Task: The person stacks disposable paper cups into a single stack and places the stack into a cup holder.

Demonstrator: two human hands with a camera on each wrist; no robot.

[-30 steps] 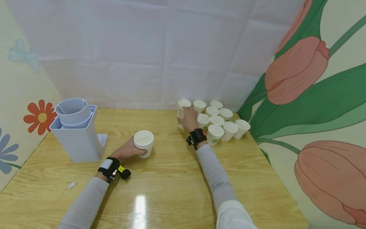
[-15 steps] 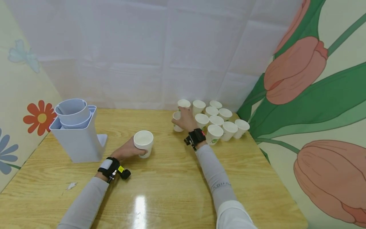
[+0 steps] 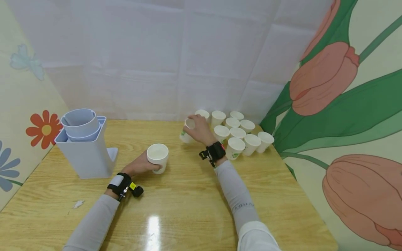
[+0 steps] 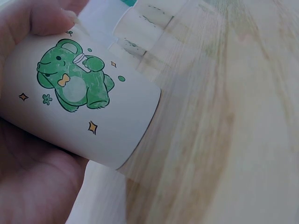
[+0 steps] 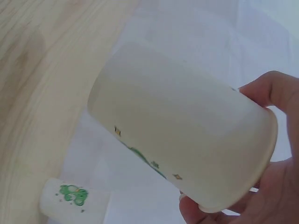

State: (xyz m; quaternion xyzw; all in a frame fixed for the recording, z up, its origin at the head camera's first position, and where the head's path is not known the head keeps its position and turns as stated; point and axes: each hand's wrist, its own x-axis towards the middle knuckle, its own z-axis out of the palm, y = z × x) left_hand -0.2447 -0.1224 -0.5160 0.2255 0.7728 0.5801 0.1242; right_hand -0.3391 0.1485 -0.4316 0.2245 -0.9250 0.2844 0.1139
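My left hand [image 3: 138, 165] grips a white paper cup [image 3: 158, 157] left of the table's middle. In the left wrist view a green cartoon animal is printed on this cup [image 4: 74, 93]. Farther back, my right hand [image 3: 200, 130] holds another white paper cup [image 3: 186, 135] near its rim, with thumb and fingers on either side. That cup [image 5: 177, 126] fills the right wrist view, its print mostly turned away; whether its base touches the table I cannot tell. Several more paper cups [image 3: 235, 148] stand upright to the right of my right hand.
On the left stands a pale blue box-shaped holder [image 3: 86, 158] with a round container [image 3: 80, 122] in its top. A white sheet [image 3: 141, 52] hangs behind the wooden table [image 3: 188, 209]. A flower-painted wall [image 3: 348, 139] borders the right side.
My right hand has drawn one cup leftward, away from the group at the back. The left hand and its cup have stayed in place.
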